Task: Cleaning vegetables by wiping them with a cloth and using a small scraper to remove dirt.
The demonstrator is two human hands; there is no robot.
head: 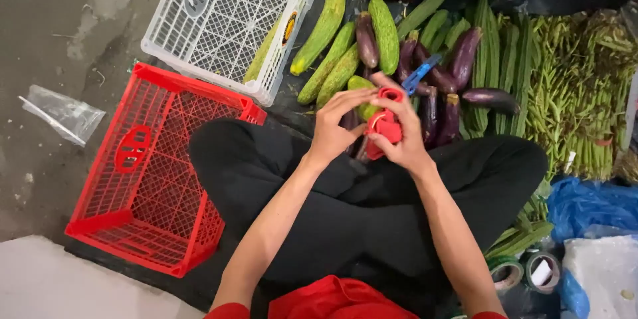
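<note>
From the head view, we are holding a red tape dispenser (384, 126) at the centre of the frame, just above our crossed legs. Our right hand (399, 134) is wrapping its fingers around the dispenser, while our left hand (335, 123) is pinching at its top edge, perhaps pulling tape, though that is hard to make out. A green gourd (364, 96) is sitting just behind the hands. The white crate (229, 16) at upper left is holding only one gourd, and the red crate (143, 173) at left is holding nothing. The pile of eggplants (432, 76) and gourds is lying loose, so most sorting is remaining, we judge.
</note>
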